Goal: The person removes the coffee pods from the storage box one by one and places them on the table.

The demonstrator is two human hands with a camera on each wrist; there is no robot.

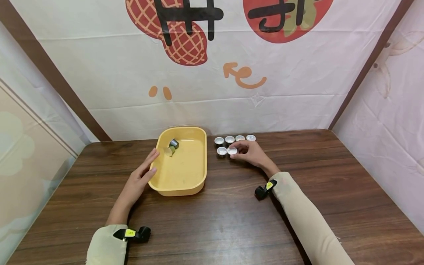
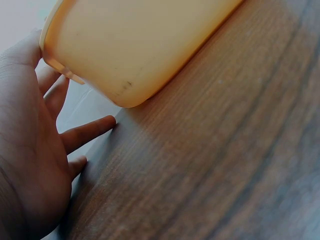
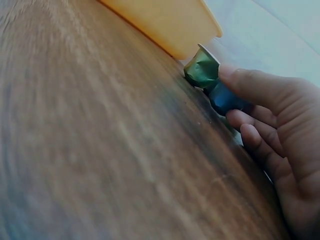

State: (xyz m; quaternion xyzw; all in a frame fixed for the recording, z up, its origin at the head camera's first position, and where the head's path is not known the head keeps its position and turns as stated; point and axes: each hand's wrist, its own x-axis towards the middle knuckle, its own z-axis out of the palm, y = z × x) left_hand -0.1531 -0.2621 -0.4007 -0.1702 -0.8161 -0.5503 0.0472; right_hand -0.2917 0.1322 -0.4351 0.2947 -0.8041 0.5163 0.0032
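My right hand point(image 1: 253, 154) pinches a coffee capsule point(image 1: 232, 151) with a pale lid, at the right end of the front row. Seen from the right wrist, that blue capsule point(image 3: 223, 100) sits between thumb and fingers. A crumpled green capsule point(image 3: 201, 70) stands just beside it. On the left, my left hand point(image 1: 139, 179) rests against the rim of a yellow tray point(image 1: 185, 167), fingers extended. The left wrist view shows those fingers point(image 2: 87, 135) spread near the tray's corner. Inside the tray lie a dark capsule point(image 1: 174, 143) and a green-gold capsule point(image 1: 169, 151), both tipped over.
Several more capsules point(image 1: 229, 140) stand lids up in a back row near the table's far edge. Behind the brown wooden table point(image 1: 218, 221) hangs a printed white cloth point(image 1: 212, 110). The tray stands left of the capsule rows.
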